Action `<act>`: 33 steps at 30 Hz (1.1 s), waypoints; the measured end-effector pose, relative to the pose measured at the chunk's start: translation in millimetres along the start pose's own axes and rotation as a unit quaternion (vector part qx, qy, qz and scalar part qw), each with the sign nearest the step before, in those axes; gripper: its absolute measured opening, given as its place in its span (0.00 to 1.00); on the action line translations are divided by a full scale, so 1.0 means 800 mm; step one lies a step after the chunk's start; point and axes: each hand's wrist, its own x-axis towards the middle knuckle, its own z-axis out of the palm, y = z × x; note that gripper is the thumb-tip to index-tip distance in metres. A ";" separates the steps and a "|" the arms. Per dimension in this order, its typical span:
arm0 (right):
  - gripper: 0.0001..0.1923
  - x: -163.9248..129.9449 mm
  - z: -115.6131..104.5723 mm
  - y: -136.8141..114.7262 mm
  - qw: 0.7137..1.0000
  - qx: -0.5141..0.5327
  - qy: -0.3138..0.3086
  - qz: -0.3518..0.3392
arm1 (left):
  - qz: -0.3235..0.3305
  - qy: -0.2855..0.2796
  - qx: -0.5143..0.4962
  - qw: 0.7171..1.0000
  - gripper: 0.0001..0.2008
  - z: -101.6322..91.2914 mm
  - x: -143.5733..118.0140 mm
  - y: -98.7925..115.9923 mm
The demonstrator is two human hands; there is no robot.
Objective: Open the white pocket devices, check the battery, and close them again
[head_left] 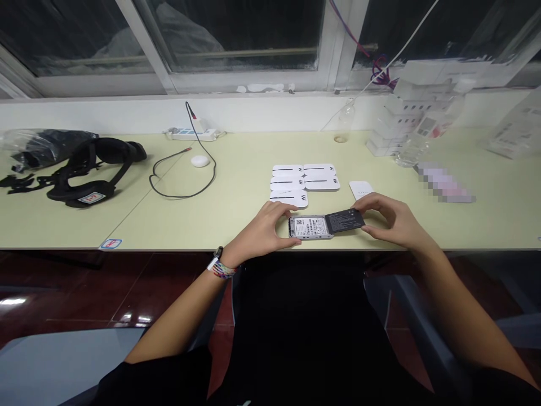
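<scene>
Near the centre of the frame, close to the front edge of the pale desk (236,211), a small open device (311,227) lies with its printed label facing up. The left hand (262,230) grasps its left end, thumb along the near side and the other fingers at the far side, which should brace it well against sliding. The right hand (395,223) pinches the outer end of a dark flat battery (345,221) between thumb and fingers; the battery's left edge meets or overlaps the device's right end, and its slant suggests that it is not lying flush there. Whether it touches any contacts is too small to tell. Good handling here probably means pressing the device flat to the desk with the left fingers, lining up the battery's edge squarely with the recess, and tilting it gently about that edge without bending it. Gripping only the sides would spare the printed face, and force against a corner could jam it. The loose white cover (360,190), just beyond the right hand, is best left untouched during this, as is the group of marked white covers (322,180) above the device in the frame.
</scene>
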 end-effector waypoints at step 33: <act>0.16 0.001 0.000 -0.002 1.000 -0.001 0.001 -0.005 | -0.004 -0.007 -0.004 1.000 0.36 0.001 0.001 -0.001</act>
